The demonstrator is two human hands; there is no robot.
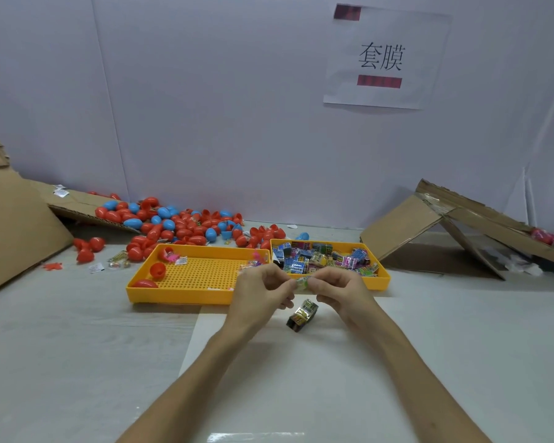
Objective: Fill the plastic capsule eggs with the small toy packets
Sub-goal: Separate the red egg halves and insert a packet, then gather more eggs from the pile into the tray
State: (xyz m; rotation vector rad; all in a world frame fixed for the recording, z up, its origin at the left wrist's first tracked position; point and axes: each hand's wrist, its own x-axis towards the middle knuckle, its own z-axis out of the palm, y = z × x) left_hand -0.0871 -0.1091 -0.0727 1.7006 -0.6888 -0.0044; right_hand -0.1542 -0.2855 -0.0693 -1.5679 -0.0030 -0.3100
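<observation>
Single wide-angle view from head height, looking forward and down across the worktop (77, 346) toward the far wall (205, 107). Set close, with the left hand (263, 292) and right hand (339, 289) near centre and both forearms (186, 378) entering from the near edge.

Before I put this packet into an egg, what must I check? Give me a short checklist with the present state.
1. Packet held firmly: ok, left hand and right hand both pinch it.
2. Open egg half ready: ok, it lies in the left tray.
3. One hand free for the egg: not ok, both hold the packet.
4. Packet small enough to fit: cannot tell, fingers hide most of it.
5. Packet supply: ok, the right tray holds many.
</observation>
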